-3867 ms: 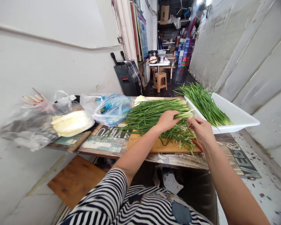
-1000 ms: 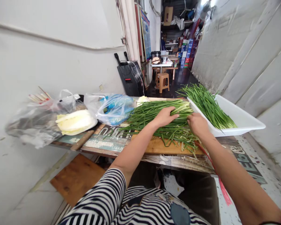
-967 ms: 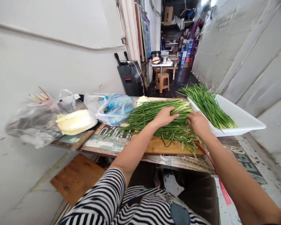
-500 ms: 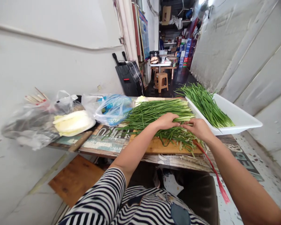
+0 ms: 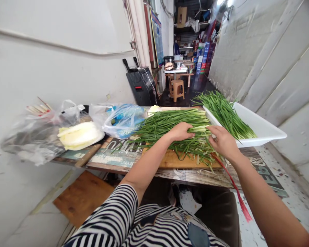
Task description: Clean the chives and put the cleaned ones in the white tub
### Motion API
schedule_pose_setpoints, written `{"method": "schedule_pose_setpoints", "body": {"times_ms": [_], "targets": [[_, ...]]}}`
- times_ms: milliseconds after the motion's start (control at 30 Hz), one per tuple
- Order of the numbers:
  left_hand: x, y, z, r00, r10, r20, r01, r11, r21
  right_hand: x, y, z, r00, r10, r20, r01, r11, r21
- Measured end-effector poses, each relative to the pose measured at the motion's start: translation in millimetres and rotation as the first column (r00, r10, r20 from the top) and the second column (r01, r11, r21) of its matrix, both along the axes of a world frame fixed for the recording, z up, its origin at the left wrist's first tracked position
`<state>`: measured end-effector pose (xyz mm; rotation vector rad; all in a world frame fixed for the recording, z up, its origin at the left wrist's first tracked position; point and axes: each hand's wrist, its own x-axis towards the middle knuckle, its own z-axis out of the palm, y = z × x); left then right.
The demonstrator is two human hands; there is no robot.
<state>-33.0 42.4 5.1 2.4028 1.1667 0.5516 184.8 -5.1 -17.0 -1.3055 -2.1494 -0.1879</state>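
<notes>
A heap of long green chives (image 5: 167, 120) lies across a wooden cutting board (image 5: 170, 160), pale stem ends to the right. My left hand (image 5: 182, 131) is closed on some of the chives near those ends. Just right of it, my right hand (image 5: 221, 140) is at the stem tips with its thumb and fingers apart, and nothing can be made out between them. Loose leaf scraps lie on the board below the hands. A red strip (image 5: 234, 185) hangs over the table's front edge. More chives (image 5: 229, 116) rest in a white tray (image 5: 267, 132) at the right.
On the left of the table (image 5: 113, 156) are a cabbage half (image 5: 79, 135), a wooden handle (image 5: 88, 155), a grey plastic bag (image 5: 28, 137) and a blue-and-clear bag (image 5: 126, 118). Beyond stand a black speaker (image 5: 141, 85) and a brown stool (image 5: 177, 90).
My right hand has moved slightly right, away from my left hand, and its fingers have spread. My left hand has shifted a little left.
</notes>
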Motion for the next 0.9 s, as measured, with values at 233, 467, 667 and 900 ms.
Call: {"method": "schedule_pose_setpoints", "body": {"times_ms": [233, 467, 667, 900], "targets": [[-3.4, -4.2, 2.8, 1.0, -0.007, -0.005, 0.007, 0.999, -0.038, -15.2, -6.4, -8.7, 0.962, -0.147, 0.228, 0.14, 0.989, 0.049], [-10.9, -7.1, 4.3, 0.996, -0.079, -0.038, 0.073, 0.99, -0.123, -16.8, -4.9, -22.9, 0.981, 0.062, -0.183, -0.113, 0.952, -0.284], [-16.6, -6.1, 2.9, 0.989, -0.107, 0.099, 0.123, 0.977, -0.172, -25.4, 7.4, -33.2, 0.475, -0.249, -0.844, -0.285, 0.864, -0.415], [-14.9, -1.9, 0.8, 0.987, 0.096, 0.132, -0.094, 0.995, -0.019, -8.6, 64.2, -11.8, 0.958, -0.288, 0.006, 0.288, 0.957, -0.023]]}}
